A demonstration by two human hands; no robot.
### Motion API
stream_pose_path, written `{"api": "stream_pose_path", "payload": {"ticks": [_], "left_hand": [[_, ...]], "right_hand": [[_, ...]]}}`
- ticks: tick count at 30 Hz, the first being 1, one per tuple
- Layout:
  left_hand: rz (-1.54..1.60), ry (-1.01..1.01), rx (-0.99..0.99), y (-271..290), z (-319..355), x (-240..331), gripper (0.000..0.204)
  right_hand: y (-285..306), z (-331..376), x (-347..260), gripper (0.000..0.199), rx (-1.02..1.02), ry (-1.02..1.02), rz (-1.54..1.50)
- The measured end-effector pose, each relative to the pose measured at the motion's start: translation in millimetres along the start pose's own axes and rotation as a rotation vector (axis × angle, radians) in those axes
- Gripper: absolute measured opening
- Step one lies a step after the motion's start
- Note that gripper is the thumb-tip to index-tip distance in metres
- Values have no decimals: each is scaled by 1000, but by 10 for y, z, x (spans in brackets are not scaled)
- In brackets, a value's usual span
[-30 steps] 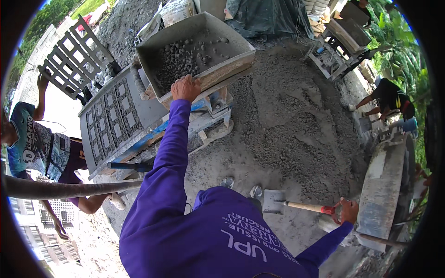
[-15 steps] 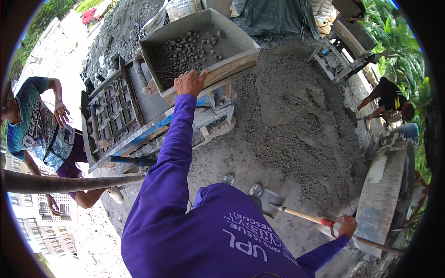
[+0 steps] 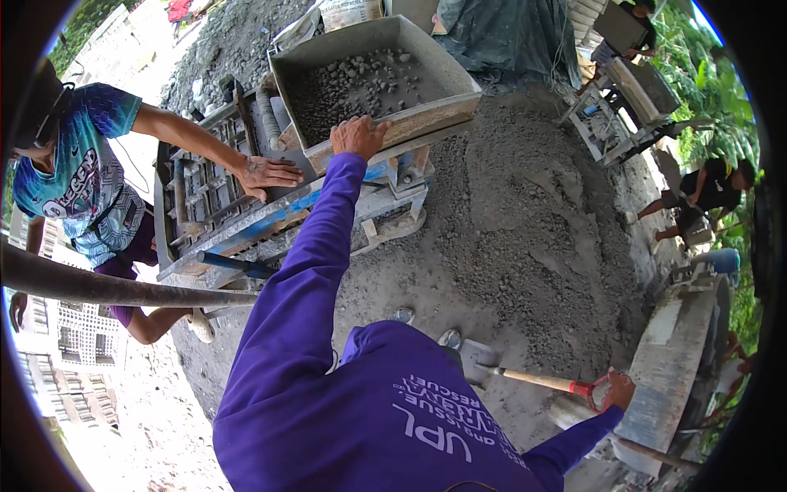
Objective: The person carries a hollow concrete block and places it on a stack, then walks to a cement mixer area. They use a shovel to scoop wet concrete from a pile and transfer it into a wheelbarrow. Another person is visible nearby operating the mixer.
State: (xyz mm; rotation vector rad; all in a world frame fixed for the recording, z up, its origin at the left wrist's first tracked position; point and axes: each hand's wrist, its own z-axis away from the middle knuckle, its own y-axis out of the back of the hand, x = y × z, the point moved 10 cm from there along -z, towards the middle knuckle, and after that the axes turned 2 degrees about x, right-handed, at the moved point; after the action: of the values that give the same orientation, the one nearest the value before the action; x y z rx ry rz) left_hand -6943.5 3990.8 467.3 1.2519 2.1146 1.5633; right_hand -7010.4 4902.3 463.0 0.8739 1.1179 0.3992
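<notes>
My left hand (image 3: 358,136) grips the near rim of an open, shallow feed box (image 3: 440,123). Dark gravel and small stones (image 3: 352,86) lie in it, mostly toward its left side. My right hand (image 3: 619,389) is closed round the red D-shaped grip of a shovel (image 3: 541,380). The shovel's wooden shaft runs left to a grey blade (image 3: 478,361) beside my shoes. Under and left of the box stands a block-making machine (image 3: 221,193) with a gridded mould and blue-painted frame. A co-worker's hand (image 3: 270,174) lies flat on the machine, left of my arm.
A co-worker (image 3: 86,184) in a patterned shirt stands at the left, near a thick metal bar (image 3: 123,283). A heap of damp grey mix (image 3: 533,205) spreads over the ground. At right are a large drum-shaped mixer (image 3: 672,353) and another person (image 3: 709,193). A second machine (image 3: 615,107) stands beyond.
The co-worker on the left has reached out and laid a hand on the machine. At right, the bent person has risen. My hands keep their holds; the view has shifted slightly.
</notes>
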Motion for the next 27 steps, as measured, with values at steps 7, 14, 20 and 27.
{"api": "stream_pose_path", "payload": {"ticks": [7, 14, 20, 27], "left_hand": [[42, 45, -81, -89, 1, -21, 50], [-37, 63, -60, 74, 48, -57, 54], [-16, 73, -156, -36, 28, -54, 57], [5, 95, -165, -76, 35, -136, 52]], "right_hand": [[-90, 112, -276, 36, 1, 22, 95], [-86, 139, -343, 39, -24, 58, 181], [55, -129, 134, 41, -35, 79, 109], [-82, -159, -115, 38, -68, 33, 113]]}}
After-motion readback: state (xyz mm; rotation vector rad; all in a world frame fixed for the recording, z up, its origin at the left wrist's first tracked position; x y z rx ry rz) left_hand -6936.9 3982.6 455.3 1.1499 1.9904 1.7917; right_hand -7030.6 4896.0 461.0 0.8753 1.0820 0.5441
